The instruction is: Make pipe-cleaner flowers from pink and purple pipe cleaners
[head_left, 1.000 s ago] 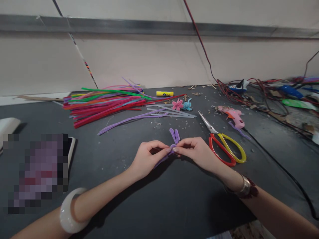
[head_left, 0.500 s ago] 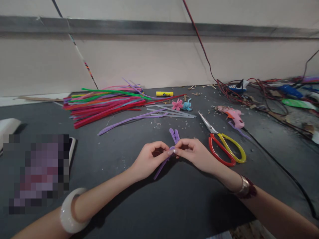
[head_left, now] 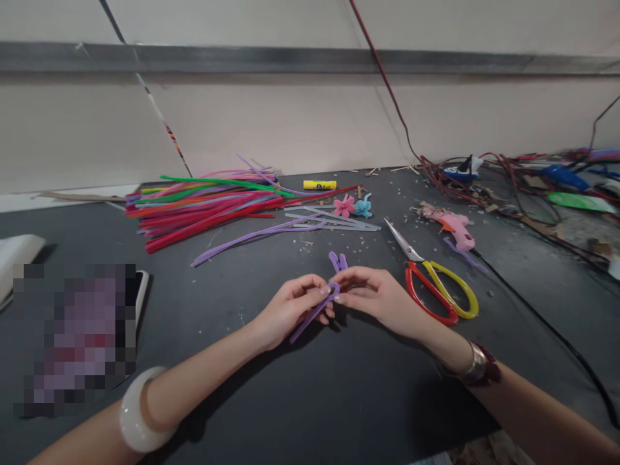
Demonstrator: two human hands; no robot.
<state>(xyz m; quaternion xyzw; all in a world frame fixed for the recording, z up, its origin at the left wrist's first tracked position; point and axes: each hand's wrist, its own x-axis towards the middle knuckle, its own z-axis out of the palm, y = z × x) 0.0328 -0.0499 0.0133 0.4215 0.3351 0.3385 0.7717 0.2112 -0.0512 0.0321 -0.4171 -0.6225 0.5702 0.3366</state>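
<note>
A purple pipe cleaner (head_left: 306, 323) is bent between my hands above the dark table. Its straight tail slants down to the left, and folded loops stick up behind my fingers. My left hand (head_left: 290, 307) pinches it with thumb and fingers, just below a curled bend. On the other side, my right hand (head_left: 375, 294) grips the same pipe cleaner by the loops, its fingertips close to the left ones. Scissors (head_left: 416, 258) with one red and one yellow handle lie open just right of my right hand. Part of the pipe cleaner is hidden by my fingers.
A bundle of coloured pipe cleaners (head_left: 203, 210) lies back left, with purple ones (head_left: 252, 237) in front. Pink (head_left: 344, 206) and blue (head_left: 363, 205) flower shapes sit by a yellow glue stick (head_left: 320, 185). A pink glue gun (head_left: 453, 226) and tangled cables (head_left: 436, 177) are at right.
My left hand has turned slightly, and the pipe cleaner now shows a rounded bend between my fingertips. Its tail has swung a little to the left.
</note>
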